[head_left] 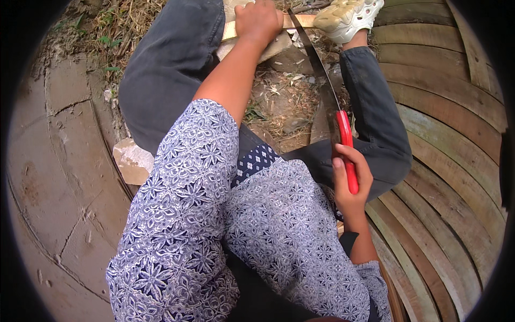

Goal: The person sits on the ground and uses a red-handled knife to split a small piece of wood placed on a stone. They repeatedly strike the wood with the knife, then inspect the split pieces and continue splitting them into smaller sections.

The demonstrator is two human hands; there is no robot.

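Note:
My left hand (259,22), at the top of the head view, is closed around a pale wooden strip (307,21) and presses it down over a stone. My right hand (353,180) grips the red handle of a long, slim saw (317,58). Its dark blade points away from me, and its tip end lies across the strip just right of my left hand. The teeth are too small to make out. My foot in a pale clog (346,20) rests at the strip's right end.
Weathered wooden planks (429,139) run along the right side. Cracked, muddy grey paving (59,177) lies to the left, with a broken stone block (131,160) beside my knee. Dry grass, wood chips and stones (276,96) cover the ground between my legs.

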